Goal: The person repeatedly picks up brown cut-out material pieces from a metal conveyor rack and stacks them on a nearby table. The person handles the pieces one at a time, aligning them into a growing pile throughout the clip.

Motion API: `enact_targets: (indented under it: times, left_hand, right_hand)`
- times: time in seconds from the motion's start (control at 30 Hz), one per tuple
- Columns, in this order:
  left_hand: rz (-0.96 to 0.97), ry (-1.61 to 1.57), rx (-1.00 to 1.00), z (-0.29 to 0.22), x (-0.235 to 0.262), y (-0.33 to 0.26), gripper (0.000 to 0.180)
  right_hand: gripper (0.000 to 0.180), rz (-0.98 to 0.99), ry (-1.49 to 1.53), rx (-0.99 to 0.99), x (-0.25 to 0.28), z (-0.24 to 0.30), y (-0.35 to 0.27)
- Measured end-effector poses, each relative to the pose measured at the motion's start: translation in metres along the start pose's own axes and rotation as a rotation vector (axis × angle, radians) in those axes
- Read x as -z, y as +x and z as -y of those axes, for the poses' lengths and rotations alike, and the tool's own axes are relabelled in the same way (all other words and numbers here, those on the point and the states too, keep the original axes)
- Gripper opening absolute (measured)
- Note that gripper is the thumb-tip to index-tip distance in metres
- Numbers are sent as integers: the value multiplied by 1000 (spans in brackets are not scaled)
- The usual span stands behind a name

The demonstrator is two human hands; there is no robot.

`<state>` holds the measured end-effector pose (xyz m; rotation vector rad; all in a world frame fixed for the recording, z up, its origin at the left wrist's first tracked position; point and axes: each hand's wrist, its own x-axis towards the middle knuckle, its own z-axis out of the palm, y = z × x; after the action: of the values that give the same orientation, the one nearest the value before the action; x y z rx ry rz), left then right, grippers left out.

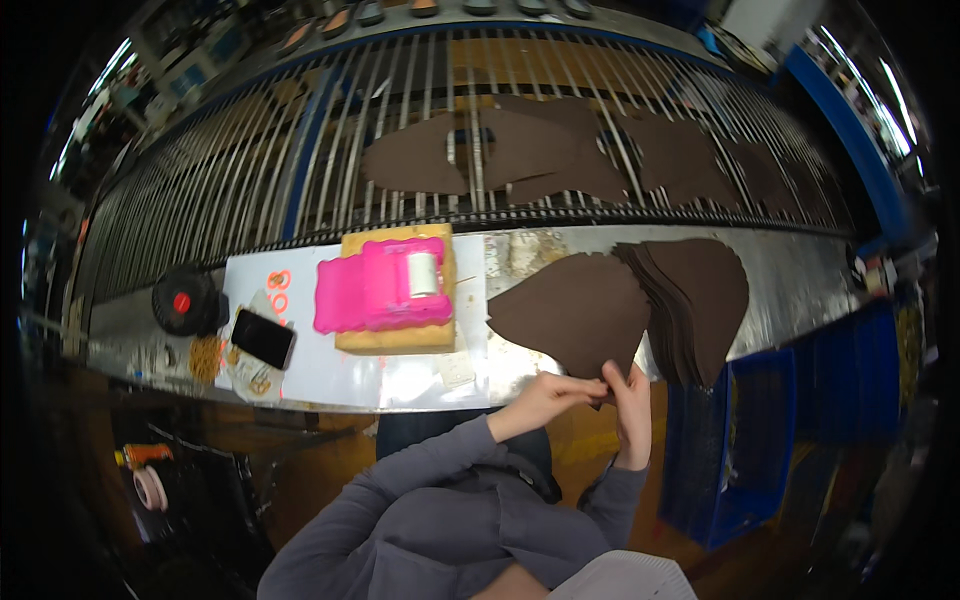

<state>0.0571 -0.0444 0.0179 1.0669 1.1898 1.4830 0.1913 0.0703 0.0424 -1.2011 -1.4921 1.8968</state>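
Observation:
A dark brown cut sheet piece (575, 310), broad and curved, lies on the near bench. Its lower tip hangs at the front edge, where both my hands meet. My left hand (553, 397) reaches in with fingers pressed together at that tip. My right hand (630, 398) pinches the same tip from the other side, thumb raised; fingers partly hide the material there. Just right of this piece, a fanned stack of similar brown pieces (695, 305) rests on the bench, partly overlapped by it.
Left on the bench are a pink dispenser (375, 287) with a white roll on a yellowish block (400, 342), a black phone (262, 338), rubber bands (207, 358) and a round black container (186, 300). Brown pieces (550, 150) lie across a rod conveyor (330, 140). Blue crates (730, 470) stand lower right.

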Motion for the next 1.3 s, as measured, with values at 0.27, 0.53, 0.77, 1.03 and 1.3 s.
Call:
enact_targets:
  times: [0.27,0.53,0.77,1.03,1.3]
  left_hand:
    - [-499,544,-383,-71,31,-5,93]
    - [200,-363,117,-119,66,-13,99]
    - [-400,300,-325,-201,158,-106,58]
    - [-468,1174,-341,-276,241,-166,35]
    - [-595,1284,-292,-264,253,-184,32]
  right_hand:
    - [28,89,-829,614,28,113,-75]
    - [35,774,-825,1350,10,220,-90]
    - [32,480,-794,1347,-69,236,-34]
    - [37,808,-546,1259,-211,162,60]
    - [38,833,-570,1217,-240,135,74]
